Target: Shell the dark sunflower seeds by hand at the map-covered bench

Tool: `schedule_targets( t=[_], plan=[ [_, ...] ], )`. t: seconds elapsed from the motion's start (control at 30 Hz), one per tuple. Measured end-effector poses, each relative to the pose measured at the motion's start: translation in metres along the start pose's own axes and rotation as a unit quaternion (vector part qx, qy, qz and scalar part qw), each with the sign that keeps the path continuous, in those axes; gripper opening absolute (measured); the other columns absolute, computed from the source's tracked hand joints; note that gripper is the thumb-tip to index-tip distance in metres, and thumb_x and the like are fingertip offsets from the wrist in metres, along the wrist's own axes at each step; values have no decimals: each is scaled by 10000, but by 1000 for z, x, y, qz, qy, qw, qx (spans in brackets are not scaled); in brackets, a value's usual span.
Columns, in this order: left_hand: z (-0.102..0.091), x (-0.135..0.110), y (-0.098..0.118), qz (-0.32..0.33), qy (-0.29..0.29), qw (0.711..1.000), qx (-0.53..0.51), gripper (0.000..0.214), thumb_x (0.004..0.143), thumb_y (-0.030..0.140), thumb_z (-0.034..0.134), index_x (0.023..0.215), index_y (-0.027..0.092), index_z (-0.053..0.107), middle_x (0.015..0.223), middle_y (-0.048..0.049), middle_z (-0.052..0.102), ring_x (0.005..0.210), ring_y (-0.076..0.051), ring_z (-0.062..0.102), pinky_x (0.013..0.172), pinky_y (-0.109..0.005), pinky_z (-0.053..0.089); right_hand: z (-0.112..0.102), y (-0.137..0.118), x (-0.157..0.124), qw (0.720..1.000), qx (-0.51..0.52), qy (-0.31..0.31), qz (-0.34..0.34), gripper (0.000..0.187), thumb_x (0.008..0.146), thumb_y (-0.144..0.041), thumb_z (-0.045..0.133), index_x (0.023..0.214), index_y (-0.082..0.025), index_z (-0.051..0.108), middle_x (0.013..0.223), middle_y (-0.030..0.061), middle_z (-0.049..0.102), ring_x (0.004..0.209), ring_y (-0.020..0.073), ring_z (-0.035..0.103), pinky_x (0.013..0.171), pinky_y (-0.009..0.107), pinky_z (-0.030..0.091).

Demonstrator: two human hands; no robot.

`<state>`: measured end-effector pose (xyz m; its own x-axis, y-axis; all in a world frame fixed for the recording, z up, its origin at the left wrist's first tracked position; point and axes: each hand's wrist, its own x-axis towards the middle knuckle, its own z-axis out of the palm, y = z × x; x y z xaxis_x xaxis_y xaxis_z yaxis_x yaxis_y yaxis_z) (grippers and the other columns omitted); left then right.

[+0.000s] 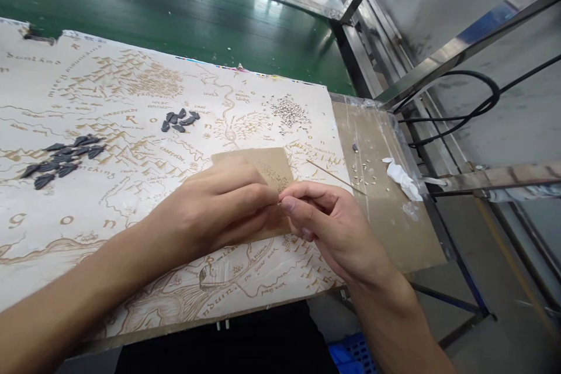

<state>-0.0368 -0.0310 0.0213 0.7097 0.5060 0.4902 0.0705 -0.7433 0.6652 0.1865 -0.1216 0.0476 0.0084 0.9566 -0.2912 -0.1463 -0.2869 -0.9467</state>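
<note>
My left hand (pixel 219 201) and my right hand (pixel 324 216) meet fingertip to fingertip over a small brown cardboard piece (pixel 267 166) lying on a map-printed sheet (pixel 131 105). Both hands are closed in a pinch around something tiny that I cannot make out. A thin wooden stick (pixel 335 177) lies just right of the cardboard. Two groups of dark leaf-shaped pieces rest on the sheet, one at the left (pixel 61 160) and a smaller group (pixel 179 120) farther back. A pile of tiny silver pieces (pixel 288 111) sits behind the cardboard.
The sheet covers a workbench whose brown top (pixel 394 228) shows at the right, with scattered tiny pieces and a crumpled white tissue (pixel 401 176). A green conveyor surface (pixel 175 11) runs behind. Metal shelf rails (pixel 460 52) and black cables (pixel 473 105) stand at right.
</note>
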Motion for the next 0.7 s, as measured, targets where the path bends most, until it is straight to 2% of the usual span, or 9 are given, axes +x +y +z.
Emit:
schedule_targets(
  t=[0.17,0.3,0.5,0.7],
  plan=[
    [-2,8,10,-92,40,995,-28,62,1037,274,761,1000,298,805,830,-3,765,687,-169,656,657,-323,563,6,0,2,995,-55,28,-79,86,984,-349,907,964,-266,911,745,-13,716,578,108,558,551,243,535],
    [-5,11,11,-148,60,982,-103,60,1007,234,793,963,274,791,832,11,762,689,-147,640,623,-297,524,11,-4,4,979,-122,47,-155,70,984,-297,895,1048,-287,921,983,40,822,811,178,751,664,293,624],
    [-8,14,9,-219,68,945,-233,43,973,254,840,932,253,826,798,-5,756,680,-151,672,570,-273,517,20,-7,6,949,-187,85,-239,77,989,-243,890,1037,-301,907,956,30,790,853,200,723,684,345,579],
    [-8,16,10,-239,61,931,-270,54,960,263,862,921,239,833,809,-23,806,716,-175,746,610,-276,608,23,-6,9,940,-196,94,-263,69,999,-238,872,980,-303,883,934,29,775,852,207,721,683,359,596]
  ],
)
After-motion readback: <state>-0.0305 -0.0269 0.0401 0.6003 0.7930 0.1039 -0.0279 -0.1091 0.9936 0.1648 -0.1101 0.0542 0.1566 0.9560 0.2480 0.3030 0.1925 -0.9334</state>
